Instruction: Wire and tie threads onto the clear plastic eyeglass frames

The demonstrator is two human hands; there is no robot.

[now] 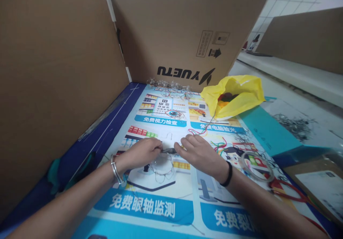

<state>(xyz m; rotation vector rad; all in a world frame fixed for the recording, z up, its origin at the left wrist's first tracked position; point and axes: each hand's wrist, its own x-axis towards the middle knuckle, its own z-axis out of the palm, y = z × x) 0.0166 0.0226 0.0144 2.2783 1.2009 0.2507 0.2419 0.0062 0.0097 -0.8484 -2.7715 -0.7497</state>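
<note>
My left hand (142, 152) and my right hand (198, 152) meet over a printed poster (160, 203) on the table. Both pinch a small dark piece (168, 150) between them, fingers closed on it. Below the hands lies a thin clear wire frame, like spectacles (162, 169). My left wrist wears a silver bangle, my right a black band. Coloured cords (218, 146) run from near my right hand toward a yellow bag (241, 90).
Cardboard walls (53, 71) stand at the left and back. A heap of clear wire frames (171, 86) lies along the back wall. A roll of clear tape (256, 165) and red scissors (289, 192) lie to the right. A pile of metal parts (293, 124) sits beyond.
</note>
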